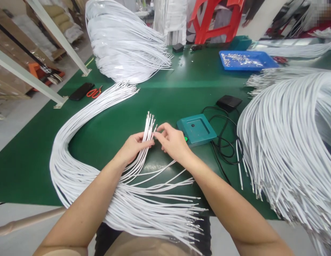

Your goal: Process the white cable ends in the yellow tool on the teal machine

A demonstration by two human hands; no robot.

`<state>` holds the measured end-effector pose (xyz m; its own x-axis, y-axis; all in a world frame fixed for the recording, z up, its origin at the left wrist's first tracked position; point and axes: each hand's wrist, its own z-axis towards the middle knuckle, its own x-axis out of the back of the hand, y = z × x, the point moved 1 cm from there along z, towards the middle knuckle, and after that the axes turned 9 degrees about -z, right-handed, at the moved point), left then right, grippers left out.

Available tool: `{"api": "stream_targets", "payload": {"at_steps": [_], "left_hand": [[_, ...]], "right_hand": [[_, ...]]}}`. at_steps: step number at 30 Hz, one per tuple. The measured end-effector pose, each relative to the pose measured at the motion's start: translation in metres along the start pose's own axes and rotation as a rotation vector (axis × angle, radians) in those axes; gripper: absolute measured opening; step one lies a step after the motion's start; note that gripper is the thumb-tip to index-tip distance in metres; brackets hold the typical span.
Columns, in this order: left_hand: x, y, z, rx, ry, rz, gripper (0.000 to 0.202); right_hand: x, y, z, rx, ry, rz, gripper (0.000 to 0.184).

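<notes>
My left hand (pixel 133 146) is closed round a small bunch of white wires (pixel 148 125), whose metal-tipped ends stick up past the fingers. My right hand (pixel 172 140) sits just to the right of the bunch, its fingertips pinching at one wire near the tips. Both hands hover over the green table (pixel 176 92). More loose white wires (pixel 155 202) fan out under my forearms toward the table's near edge.
A teal box with a green button (pixel 196 129) lies right of my hands, with black cables (pixel 224 142) and a black pedal (pixel 229 102). Large white wire bundles lie at left (pixel 74 142), back (pixel 122 42) and right (pixel 288 142). A blue tray (pixel 247 59), a phone (pixel 81 91) and orange scissors (pixel 94 93) sit farther back.
</notes>
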<state>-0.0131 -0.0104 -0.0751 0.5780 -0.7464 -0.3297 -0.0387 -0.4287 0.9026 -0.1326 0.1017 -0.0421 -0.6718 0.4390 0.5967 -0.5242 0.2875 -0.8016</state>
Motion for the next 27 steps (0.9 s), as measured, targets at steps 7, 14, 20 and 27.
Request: {"api": "stream_targets", "payload": {"at_steps": [7,14,20,27], "left_hand": [[-0.006,-0.002,0.0,-0.039,-0.051,-0.007,0.025],[-0.007,-0.004,0.0,-0.106,-0.015,-0.039,0.029],[-0.01,-0.002,0.0,-0.084,-0.028,-0.028,0.025],[-0.008,-0.002,0.0,-0.153,0.043,0.027,0.028]], "right_hand": [[-0.007,0.012,0.009,-0.05,-0.064,0.398,0.018],[-0.016,0.013,0.009,-0.072,-0.045,0.414,0.017],[-0.015,0.01,0.009,-0.103,-0.05,0.483,0.017],[-0.018,0.01,0.01,-0.192,-0.071,0.753,0.013]]}}
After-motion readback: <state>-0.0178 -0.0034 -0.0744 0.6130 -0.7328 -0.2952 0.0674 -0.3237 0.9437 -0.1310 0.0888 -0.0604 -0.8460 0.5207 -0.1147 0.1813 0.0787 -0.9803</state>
